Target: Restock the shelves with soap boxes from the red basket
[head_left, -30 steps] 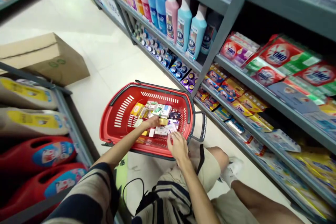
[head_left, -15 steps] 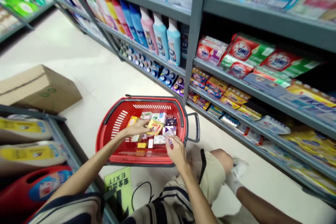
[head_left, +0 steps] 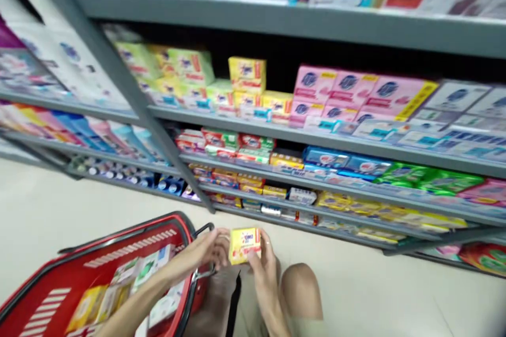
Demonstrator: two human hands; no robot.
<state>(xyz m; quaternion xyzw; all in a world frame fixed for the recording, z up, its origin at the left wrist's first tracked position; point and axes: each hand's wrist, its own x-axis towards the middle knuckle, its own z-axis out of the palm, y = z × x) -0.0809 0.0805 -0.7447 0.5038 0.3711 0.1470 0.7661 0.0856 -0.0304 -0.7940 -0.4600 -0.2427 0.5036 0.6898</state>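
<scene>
Your left hand (head_left: 211, 250) has its fingers bent by the left end of the small yellow card box with a red edge (head_left: 244, 246). I cannot tell if they touch it, so I cannot say whether that grip pinches anything. The box is up in front of you, over the floor, just right of the big red plastic basket with a black rim (head_left: 75, 276), with its printed front showing. It looks light and stiff, but thin card could dent if you squeeze hard, and its smooth sides may slip a bit. The two ends look best to hold. Your right hand (head_left: 264, 268) pinches the right end, thumb low on the front, other fingers along the side.

Now look around. In the basket are small card boxes, like a white and green one (head_left: 152, 268). The black basket handle (head_left: 204, 275) is right by your left hand, so you could bump it. A thin black strap (head_left: 233, 305) hangs below the box, and a bare knee (head_left: 300, 289) is to its right. Behind, the tall grey metal shelf (head_left: 276, 18) has stacked yellow boxes (head_left: 247, 76), then pink boxes (head_left: 348, 87).
</scene>
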